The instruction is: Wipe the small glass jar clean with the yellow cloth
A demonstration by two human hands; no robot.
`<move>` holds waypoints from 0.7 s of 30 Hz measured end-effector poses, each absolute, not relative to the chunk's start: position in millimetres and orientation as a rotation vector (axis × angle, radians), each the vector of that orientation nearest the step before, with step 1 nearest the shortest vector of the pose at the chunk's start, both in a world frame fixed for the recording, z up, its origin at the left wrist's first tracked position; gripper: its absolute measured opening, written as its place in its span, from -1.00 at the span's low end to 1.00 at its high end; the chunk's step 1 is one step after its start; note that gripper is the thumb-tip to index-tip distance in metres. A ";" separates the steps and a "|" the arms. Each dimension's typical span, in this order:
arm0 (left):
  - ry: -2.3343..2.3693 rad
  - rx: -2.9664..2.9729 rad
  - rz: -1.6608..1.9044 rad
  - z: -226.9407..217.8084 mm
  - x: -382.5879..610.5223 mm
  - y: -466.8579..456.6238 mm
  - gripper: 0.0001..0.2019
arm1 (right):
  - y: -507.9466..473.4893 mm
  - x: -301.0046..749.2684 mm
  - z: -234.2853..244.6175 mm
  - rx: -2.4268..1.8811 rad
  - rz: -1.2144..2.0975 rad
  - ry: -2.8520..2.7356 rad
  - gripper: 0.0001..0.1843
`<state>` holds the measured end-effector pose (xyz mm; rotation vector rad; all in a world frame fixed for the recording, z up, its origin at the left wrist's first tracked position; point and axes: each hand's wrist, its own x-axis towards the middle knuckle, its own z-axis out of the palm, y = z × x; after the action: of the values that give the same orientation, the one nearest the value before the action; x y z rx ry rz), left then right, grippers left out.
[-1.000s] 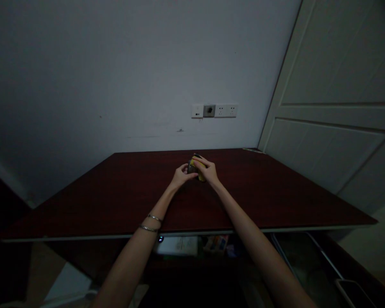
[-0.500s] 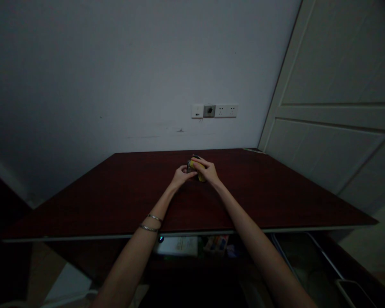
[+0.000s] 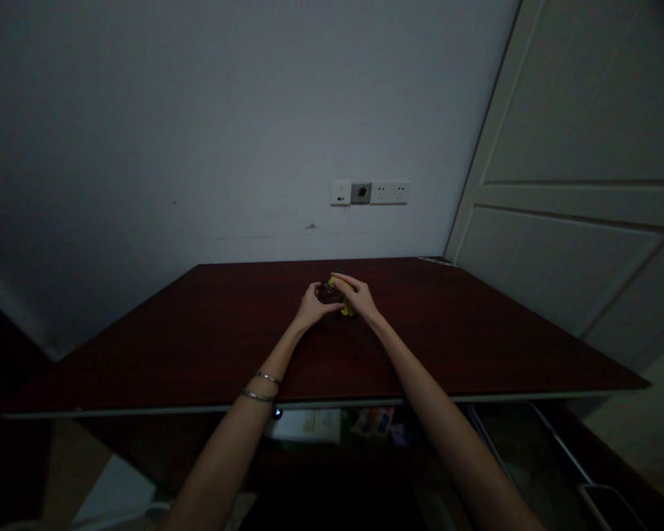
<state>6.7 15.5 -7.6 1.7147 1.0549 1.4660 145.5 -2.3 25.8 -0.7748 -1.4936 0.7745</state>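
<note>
My left hand [image 3: 310, 307] is curled around a small dark, rounded object [image 3: 327, 293] that looks glassy, its thumb along the near side. In my right hand [image 3: 361, 299] is a yellow cloth-like piece [image 3: 348, 309], pressed against the right side of the dark object. Both hands meet above the middle of the dark red tabletop [image 3: 243, 332]. Fingers hide much of both things, and dim light leaves the dark object's exact kind unclear.
Behind the table stands a pale wall with sockets [image 3: 390, 192]. A white panelled door [image 3: 575, 192] is at the right. Below the front edge, an open shelf holds a white box [image 3: 313, 425] and small packets [image 3: 373, 420].
The dark object has turned in my left hand, showing a rounder face. My left fingers have opened wider around it, and the yellow piece has shifted slightly.
</note>
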 end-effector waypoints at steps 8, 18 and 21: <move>1.188 1.840 1.595 -7.7 0.8 13.5 -0.21 | -3.5 143.3 24.7 -0.778 0.759 -1.496 -0.56; 1.103 1.870 1.611 3.1 4.8 2.1 -0.24 | -0.2 145.7 24.4 -0.834 0.873 -1.283 -0.51; 1.058 1.846 1.636 6.0 5.4 -0.3 -0.13 | 0.6 145.6 23.3 -0.801 0.956 -1.157 -0.48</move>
<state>5.4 -0.3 6.0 1.8464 1.0582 1.6357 145.6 0.6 23.3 -0.8012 -1.1568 0.9555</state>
